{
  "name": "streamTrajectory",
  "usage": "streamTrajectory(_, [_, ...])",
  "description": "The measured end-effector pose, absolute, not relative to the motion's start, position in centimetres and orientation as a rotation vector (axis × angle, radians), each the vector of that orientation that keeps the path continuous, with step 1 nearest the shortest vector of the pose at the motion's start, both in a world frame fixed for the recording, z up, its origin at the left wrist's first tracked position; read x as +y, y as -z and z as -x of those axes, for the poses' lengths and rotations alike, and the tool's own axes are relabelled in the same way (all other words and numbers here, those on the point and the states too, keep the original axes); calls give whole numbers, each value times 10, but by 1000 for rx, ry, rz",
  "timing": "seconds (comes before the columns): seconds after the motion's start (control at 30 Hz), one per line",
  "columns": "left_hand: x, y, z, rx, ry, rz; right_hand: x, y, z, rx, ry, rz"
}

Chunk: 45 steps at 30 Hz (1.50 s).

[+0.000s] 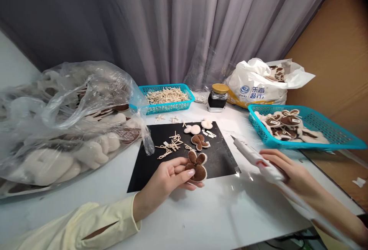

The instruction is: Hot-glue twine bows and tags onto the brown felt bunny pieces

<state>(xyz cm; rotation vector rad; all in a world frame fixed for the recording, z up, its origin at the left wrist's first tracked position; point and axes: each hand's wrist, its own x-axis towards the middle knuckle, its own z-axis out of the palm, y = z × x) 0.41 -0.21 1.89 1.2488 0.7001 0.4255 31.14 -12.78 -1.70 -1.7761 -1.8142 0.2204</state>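
Note:
My left hand [168, 179] pinches a brown plush bunny-shaped piece [197, 165] with cream edging, held just above the front edge of a black mat [221, 158]. My right hand [290, 171] is wrapped round a white glue gun [255, 156], whose nozzle points left toward the mat. On the mat lie another brown plush piece [199, 141], a white plush piece [192, 129] and several small cream string bows [171, 146].
A big clear plastic bag [66, 123] of plush pieces fills the left. A teal basket of cream strings [166, 97] stands at the back, a dark jar [217, 97] beside it. A white shopping bag [258, 83] and a teal basket of finished pieces [301, 127] sit right.

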Motion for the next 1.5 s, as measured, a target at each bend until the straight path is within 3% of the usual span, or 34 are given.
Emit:
streamTrajectory(0.17, [-6, -19, 6, 715, -362, -1251, -86, 27, -319, -2204, -5, 1929])
streamTrajectory(0.37, [-12, -13, 13, 655, -344, -1239, -72, 10, -325, -2444, 145, 1769])
streamTrajectory(0.57, [-18, -19, 15, 615, -343, -1245, -33, -28, -235, -2558, 111, 1441])
streamTrajectory(0.8, [-19, -12, 16, 565, -373, -1235, -4, -3, -180, -2658, 335, 1278])
streamTrajectory(1.2, [-17, -9, 17, 595, -433, -1268, -1, -1, -189, -2318, -5, 1359])
streamTrajectory(1.4, [-12, -14, 17, 656, -558, -1299, -19, -26, -205, -1949, -498, 1364])
streamTrajectory(1.5, [-11, -15, 16, 700, -559, -1283, -26, -29, -206, -1901, -365, 1334])
